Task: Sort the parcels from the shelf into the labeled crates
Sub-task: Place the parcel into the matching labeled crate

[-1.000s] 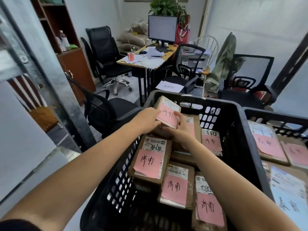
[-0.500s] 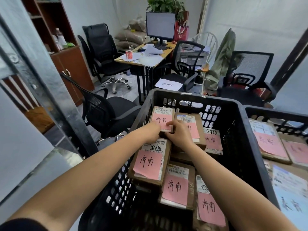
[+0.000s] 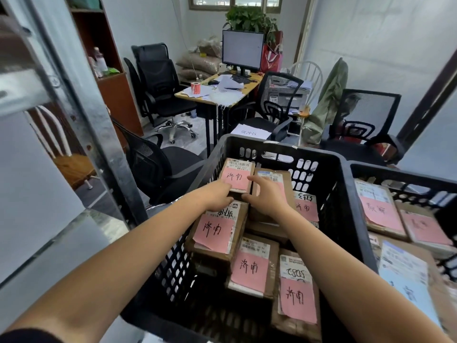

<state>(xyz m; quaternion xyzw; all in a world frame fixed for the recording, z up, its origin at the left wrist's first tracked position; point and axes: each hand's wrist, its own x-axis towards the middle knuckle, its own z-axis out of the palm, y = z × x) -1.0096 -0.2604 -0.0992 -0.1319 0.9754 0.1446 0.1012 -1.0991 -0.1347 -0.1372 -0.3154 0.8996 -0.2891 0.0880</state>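
Observation:
A small cardboard parcel (image 3: 238,175) with a pink handwritten label lies at the far left of a black plastic crate (image 3: 344,194). My left hand (image 3: 217,195) grips its near edge, and my right hand (image 3: 268,197) touches its right edge while resting on the neighbouring parcel (image 3: 282,178). Several more pink-labelled parcels fill the crate, such as one on the left (image 3: 214,230) and one near me (image 3: 298,297). A second black crate (image 3: 395,170) to the right holds other labelled parcels (image 3: 380,210).
A grey metal shelf post (image 3: 74,107) rises on my left. A black mesh chair (image 3: 158,169) stands just behind the crate. Farther back are a desk (image 3: 217,96) with a monitor (image 3: 242,51), more office chairs and a brown cabinet (image 3: 116,100).
Both hands have lowered the small parcel from above the crate and set it down flat at the far left, beside the other parcels.

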